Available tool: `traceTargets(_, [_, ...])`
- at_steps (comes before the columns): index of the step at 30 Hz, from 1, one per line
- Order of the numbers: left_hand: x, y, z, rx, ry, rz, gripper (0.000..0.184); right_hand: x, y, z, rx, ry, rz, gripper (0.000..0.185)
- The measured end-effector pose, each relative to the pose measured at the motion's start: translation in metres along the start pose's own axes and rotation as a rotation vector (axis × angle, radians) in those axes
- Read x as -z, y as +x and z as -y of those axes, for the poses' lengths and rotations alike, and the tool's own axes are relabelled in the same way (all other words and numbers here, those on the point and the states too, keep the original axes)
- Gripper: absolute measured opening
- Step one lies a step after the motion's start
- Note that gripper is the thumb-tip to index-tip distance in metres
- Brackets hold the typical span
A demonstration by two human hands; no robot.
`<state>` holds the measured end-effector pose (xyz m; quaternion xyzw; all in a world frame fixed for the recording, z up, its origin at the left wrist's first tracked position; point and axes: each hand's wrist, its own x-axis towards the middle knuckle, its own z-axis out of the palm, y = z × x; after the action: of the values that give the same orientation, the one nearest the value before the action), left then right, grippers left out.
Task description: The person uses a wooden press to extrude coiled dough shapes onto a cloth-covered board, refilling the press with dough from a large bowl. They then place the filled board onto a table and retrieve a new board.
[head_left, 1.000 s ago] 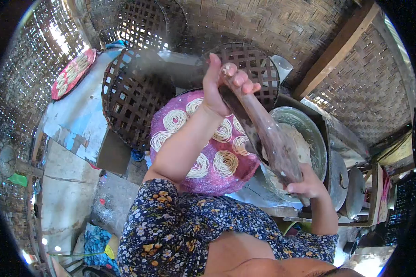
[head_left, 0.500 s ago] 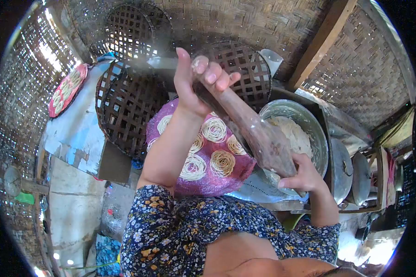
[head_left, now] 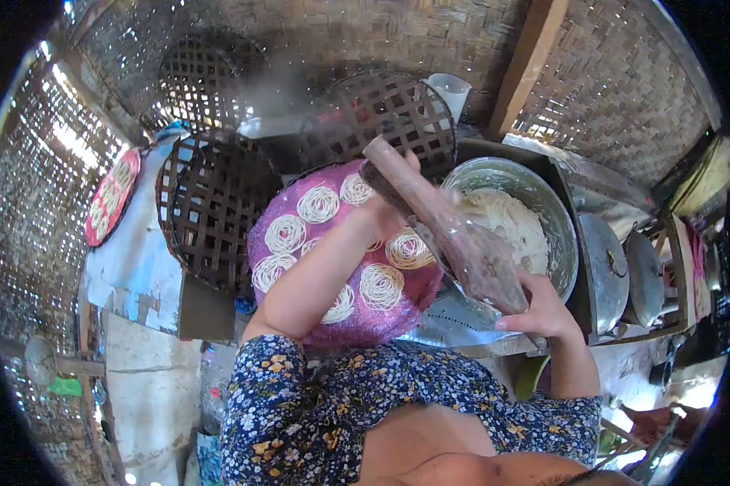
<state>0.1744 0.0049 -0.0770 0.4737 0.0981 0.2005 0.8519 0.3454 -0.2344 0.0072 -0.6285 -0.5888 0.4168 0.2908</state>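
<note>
A long two-part wooden press [head_left: 470, 251], pale with dough smears, slants across the middle, raised above a round tray. My right hand [head_left: 541, 304] is closed on its lower end, thumb showing. Beside the upper part is my left hand [head_left: 393, 206], mostly hidden behind the wood; only a fingertip shows past the far edge, so its grip is unclear. Below lies the round tray with a pink-purple cloth [head_left: 353, 320], bearing several coiled noodle nests [head_left: 381, 287]. To the right, a big metal basin [head_left: 566, 243] holds pale dough [head_left: 515, 231], partly covered by the press.
Dark woven lattice baskets [head_left: 211, 211] stand at left and behind. A white plastic pitcher [head_left: 450, 91] is at the back. Round metal lids [head_left: 604, 271] lean at right. Another pink tray with noodle coils [head_left: 112, 198] sits far left. A wooden post [head_left: 531, 69] rises against the woven wall.
My left hand has come down from above the upper end of the press to behind it. My right hand keeps its hold on the lower end. The camera view has shifted slightly.
</note>
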Motion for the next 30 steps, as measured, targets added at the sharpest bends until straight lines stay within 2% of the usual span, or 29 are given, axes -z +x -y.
traceTargets(3, [-0.021,-0.012,0.024,0.158,0.509,-0.204,0.059,0.0,0.004,-0.013,0.057,0.017,-0.018,0.072])
traceTargets(5, [-0.022,-0.015,0.026,0.205,0.638,-0.218,0.058,0.0,0.005,-0.018,0.073,0.051,-0.028,0.072])
traceTargets(13, [-0.026,-0.025,0.025,0.199,0.699,-0.2,0.052,-0.002,0.011,-0.034,0.076,0.081,-0.096,0.072])
traceTargets(18, [0.004,-0.013,0.046,0.262,0.612,-0.306,0.05,0.001,0.012,-0.03,0.029,0.156,-0.163,0.071])
traceTargets(22, [0.028,-0.014,0.048,0.115,1.022,-0.234,0.051,0.004,0.009,-0.033,-0.014,0.244,-0.186,0.073])
traceTargets(24, [0.028,-0.02,0.049,-0.033,1.177,-0.234,0.05,0.006,0.007,-0.035,-0.045,0.246,-0.194,0.073])
traceTargets(27, [0.023,-0.036,0.04,-0.064,1.474,-0.154,0.048,0.008,0.002,-0.04,-0.06,0.262,-0.214,0.073])
traceTargets(30, [0.012,-0.053,0.036,-0.201,1.861,-0.078,0.05,0.009,-0.005,-0.043,-0.047,0.302,-0.235,0.072])
